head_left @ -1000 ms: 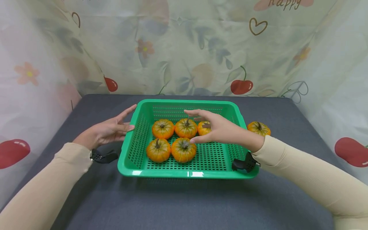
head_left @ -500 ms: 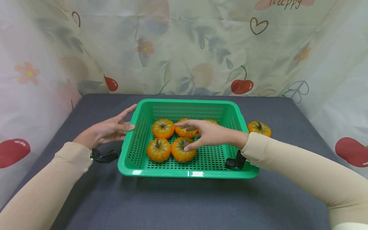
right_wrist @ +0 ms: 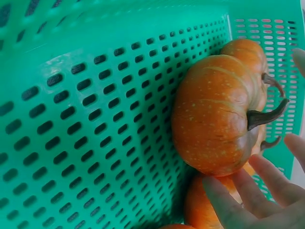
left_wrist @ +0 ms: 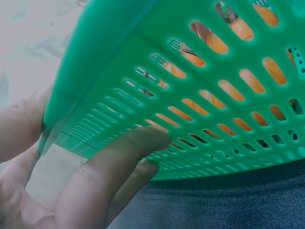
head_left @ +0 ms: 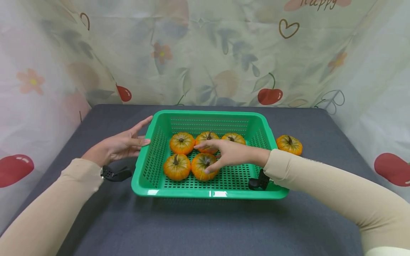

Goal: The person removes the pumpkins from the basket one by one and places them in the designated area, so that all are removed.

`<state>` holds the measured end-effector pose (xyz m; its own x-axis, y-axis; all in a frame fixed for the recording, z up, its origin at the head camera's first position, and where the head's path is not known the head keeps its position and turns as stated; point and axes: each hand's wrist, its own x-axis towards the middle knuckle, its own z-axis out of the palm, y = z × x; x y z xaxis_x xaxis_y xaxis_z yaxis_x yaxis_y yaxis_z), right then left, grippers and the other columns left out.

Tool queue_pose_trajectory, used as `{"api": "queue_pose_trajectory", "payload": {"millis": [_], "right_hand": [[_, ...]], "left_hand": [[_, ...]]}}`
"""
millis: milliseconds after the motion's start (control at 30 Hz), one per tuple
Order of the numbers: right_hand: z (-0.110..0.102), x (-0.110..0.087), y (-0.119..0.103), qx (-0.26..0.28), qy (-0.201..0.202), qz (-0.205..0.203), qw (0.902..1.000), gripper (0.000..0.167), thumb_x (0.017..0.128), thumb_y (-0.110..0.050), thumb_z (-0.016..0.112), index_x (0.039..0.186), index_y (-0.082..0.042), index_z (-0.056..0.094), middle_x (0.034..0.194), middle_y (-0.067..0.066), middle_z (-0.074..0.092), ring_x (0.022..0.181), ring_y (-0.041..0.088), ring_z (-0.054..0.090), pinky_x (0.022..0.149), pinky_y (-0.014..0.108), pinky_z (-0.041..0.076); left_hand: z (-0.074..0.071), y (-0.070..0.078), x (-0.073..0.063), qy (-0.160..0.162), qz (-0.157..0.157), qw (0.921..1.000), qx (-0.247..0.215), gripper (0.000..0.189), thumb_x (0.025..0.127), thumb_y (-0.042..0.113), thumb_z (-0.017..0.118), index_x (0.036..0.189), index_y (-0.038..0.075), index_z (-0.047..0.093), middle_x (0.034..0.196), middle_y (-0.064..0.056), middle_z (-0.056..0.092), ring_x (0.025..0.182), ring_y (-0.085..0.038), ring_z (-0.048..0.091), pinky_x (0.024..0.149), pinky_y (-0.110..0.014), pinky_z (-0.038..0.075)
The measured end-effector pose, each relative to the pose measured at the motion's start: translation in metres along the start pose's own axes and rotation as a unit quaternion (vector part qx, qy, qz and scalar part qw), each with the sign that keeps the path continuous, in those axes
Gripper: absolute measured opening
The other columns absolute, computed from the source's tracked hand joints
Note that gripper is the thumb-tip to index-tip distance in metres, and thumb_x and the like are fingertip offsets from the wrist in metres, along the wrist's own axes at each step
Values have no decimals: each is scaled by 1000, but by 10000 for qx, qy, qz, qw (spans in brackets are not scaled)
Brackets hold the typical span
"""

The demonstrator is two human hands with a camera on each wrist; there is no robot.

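Note:
A green perforated plastic basket (head_left: 179,193) sits on the table with several small orange pumpkins inside. My left hand (head_left: 120,145) grips its left rim; in the left wrist view, fingers (left_wrist: 138,141) lie against the slotted outer wall. Over the pumpkins, my right hand (head_left: 232,153) has its fingers spread and holds nothing. Its thumb overlaps the front pumpkin (head_left: 200,165) in the head view; whether they touch, I cannot tell. Behind the fingers is a back-row pumpkin (head_left: 208,136), partly hidden. A large-stemmed pumpkin (right_wrist: 209,114) stands beside the fingertips in the right wrist view.
Outside the basket, another pumpkin (head_left: 289,144) lies to the right on the dark grey tabletop (head_left: 205,227). Two more basket pumpkins are the front-left one (head_left: 177,168) and the back-left one (head_left: 181,143). A patterned curtain (head_left: 198,53) hangs behind and at both sides.
My right hand has moved left and slightly down over the pumpkins, uncovering the back-right one. My left hand and the basket have stayed in place.

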<state>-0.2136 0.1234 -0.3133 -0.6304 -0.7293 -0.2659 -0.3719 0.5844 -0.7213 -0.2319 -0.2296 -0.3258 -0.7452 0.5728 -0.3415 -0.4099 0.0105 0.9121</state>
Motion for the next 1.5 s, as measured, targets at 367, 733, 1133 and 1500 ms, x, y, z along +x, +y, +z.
{"api": "queue_pose_trajectory", "payload": {"millis": [367,733,1133,1500], "right_hand": [[3,6,6,-155,-137,-34,9998,73,81,-30,79,145,-20,45,148,0,42,135,24,41,105,41,45],[7,8,10,-463,-506,-74,9976,75,80,-31,80,145,-22,45,151,-3,39,138,20,37,112,44,37],[5,10,12,-463,-656,-20,9968,80,79,-21,82,147,-22,41,153,-3,36,141,22,34,113,44,37],[9,16,15,-458,-656,-36,9968,81,78,-20,83,147,-23,41,151,-3,39,138,18,38,109,40,41]], "left_hand": [[1,1,0,-162,83,9998,68,95,97,1,55,152,48,-6,158,-27,7,102,-21,69,86,-40,58],[0,1,-1,-71,7,10000,-8,95,97,0,54,151,51,-4,159,-25,10,101,-21,69,85,-40,58],[-1,0,-1,-96,-8,9998,-166,93,97,0,53,150,53,-2,160,-22,7,99,-21,70,82,-37,60],[0,-1,1,-24,-18,10000,-12,94,97,1,55,150,53,-2,159,-23,11,102,-23,69,86,-42,58]]}}
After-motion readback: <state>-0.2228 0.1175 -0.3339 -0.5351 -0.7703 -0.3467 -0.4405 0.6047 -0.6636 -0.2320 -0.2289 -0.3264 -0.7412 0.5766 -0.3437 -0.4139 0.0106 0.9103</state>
